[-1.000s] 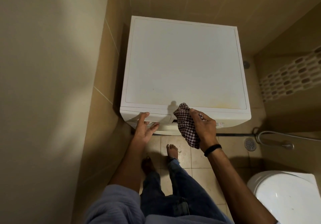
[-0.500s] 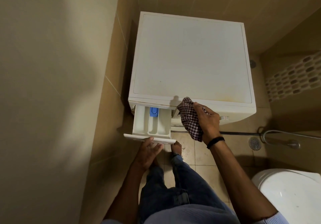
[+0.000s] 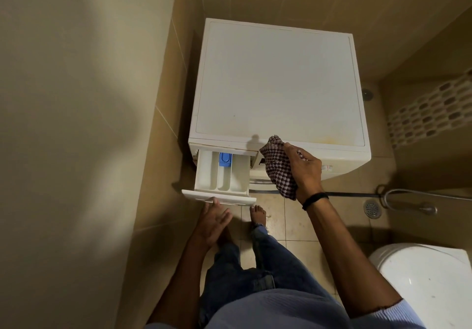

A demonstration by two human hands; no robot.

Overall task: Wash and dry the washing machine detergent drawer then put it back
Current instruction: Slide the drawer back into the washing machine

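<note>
The white detergent drawer (image 3: 221, 175) is pulled far out of the white washing machine (image 3: 278, 83), at its front left. Its compartments show, with a blue insert (image 3: 225, 159) at the back. My left hand (image 3: 214, 220) lies just below the drawer's front panel; the thumb tip touches the panel and the fingers are spread and fairly straight. My right hand (image 3: 305, 169) grips a dark checkered cloth (image 3: 278, 169) against the machine's front edge, right of the drawer slot.
A tiled wall runs close along the left of the machine. A white toilet (image 3: 424, 285) stands at the lower right. A floor drain (image 3: 372, 208) and a metal spray hose (image 3: 408, 195) lie by the right wall. My bare feet stand on the tiled floor (image 3: 293, 224).
The drawer went from shut to pulled out, drawn by my left hand, and has come slightly farther out since half a second ago. My right hand has kept the cloth at the machine's edge.
</note>
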